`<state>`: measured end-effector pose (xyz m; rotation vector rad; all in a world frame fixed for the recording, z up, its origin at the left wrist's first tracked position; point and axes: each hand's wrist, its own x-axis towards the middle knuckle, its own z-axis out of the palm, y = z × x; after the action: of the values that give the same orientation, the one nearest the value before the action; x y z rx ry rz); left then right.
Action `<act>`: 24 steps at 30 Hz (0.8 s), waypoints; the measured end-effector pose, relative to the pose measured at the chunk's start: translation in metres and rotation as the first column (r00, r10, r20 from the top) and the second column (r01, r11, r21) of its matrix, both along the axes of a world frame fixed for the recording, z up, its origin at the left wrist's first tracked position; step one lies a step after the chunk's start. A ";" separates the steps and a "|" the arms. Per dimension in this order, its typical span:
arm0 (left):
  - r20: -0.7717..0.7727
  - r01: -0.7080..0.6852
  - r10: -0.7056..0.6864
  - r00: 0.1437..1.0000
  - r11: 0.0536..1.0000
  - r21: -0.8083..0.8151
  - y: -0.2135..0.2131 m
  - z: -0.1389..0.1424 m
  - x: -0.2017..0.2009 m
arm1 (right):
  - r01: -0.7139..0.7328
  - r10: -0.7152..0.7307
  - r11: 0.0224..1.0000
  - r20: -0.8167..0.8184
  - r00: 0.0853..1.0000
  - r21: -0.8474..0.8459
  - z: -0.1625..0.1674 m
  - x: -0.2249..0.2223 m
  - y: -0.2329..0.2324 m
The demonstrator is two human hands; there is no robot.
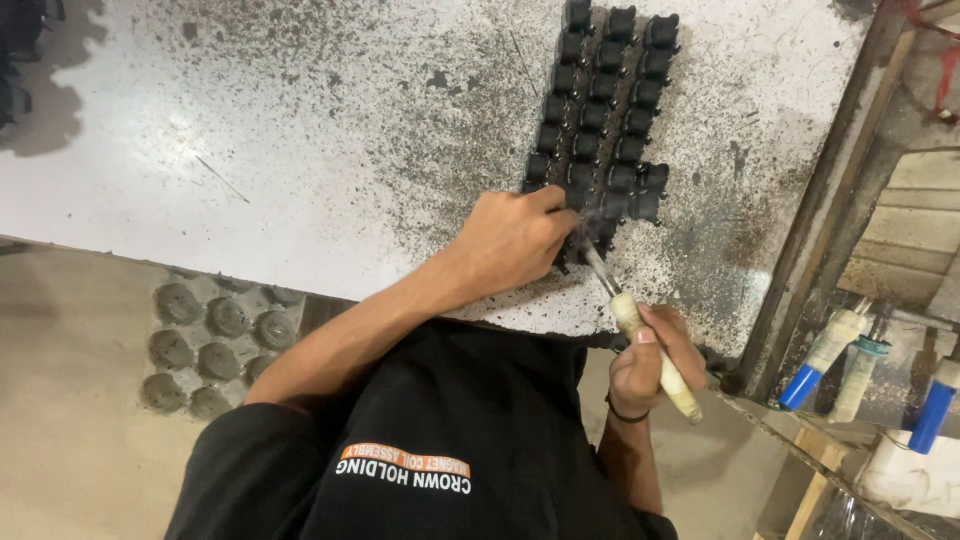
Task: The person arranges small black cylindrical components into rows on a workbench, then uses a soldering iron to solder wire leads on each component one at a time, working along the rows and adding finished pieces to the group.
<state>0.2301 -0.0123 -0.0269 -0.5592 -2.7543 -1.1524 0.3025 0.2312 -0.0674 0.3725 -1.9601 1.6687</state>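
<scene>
Right hand grasping my pale-handled soldering iron, tip beside left hand clenched on black parts, speckled tabletop.

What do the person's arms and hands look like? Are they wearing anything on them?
Both forearms are bare, with no gloves on the left hand or the right hand. A thin dark band circles the right wrist. The black short-sleeved shirt has white and orange lettering on it.
</scene>
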 end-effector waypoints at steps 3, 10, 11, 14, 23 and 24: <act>0.048 0.040 -0.036 0.998 0.996 -0.084 0.005 0.000 -0.005 | -0.059 0.070 0.958 -0.029 0.997 0.282 0.005 0.000 0.008; -0.023 -0.027 0.026 0.999 0.999 -0.024 -0.004 0.015 0.005 | -0.088 0.078 0.984 -0.070 0.995 -0.154 0.003 -0.012 0.038; -0.020 -0.058 0.058 0.998 0.998 0.001 -0.007 0.017 0.011 | -0.073 0.065 0.979 -0.048 0.997 -0.192 0.001 -0.009 0.037; -0.120 -0.008 0.013 0.993 0.999 0.046 -0.011 0.018 0.031 | -0.032 0.030 0.987 -0.017 0.999 -0.157 -0.003 0.008 0.025; -0.006 0.025 -0.025 1.000 0.999 -0.036 -0.001 0.002 0.038 | 0.013 -0.004 0.995 0.104 0.995 -0.095 0.006 0.018 0.010; 0.007 0.035 -0.035 0.999 0.997 -0.062 0.000 0.002 0.037 | 0.004 0.006 0.995 0.102 0.995 -0.100 0.006 0.016 0.010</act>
<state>0.2667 -0.0120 -0.0251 -0.6146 -2.8050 -1.0803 0.3189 0.2410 -0.0617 0.2551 -1.9395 1.8114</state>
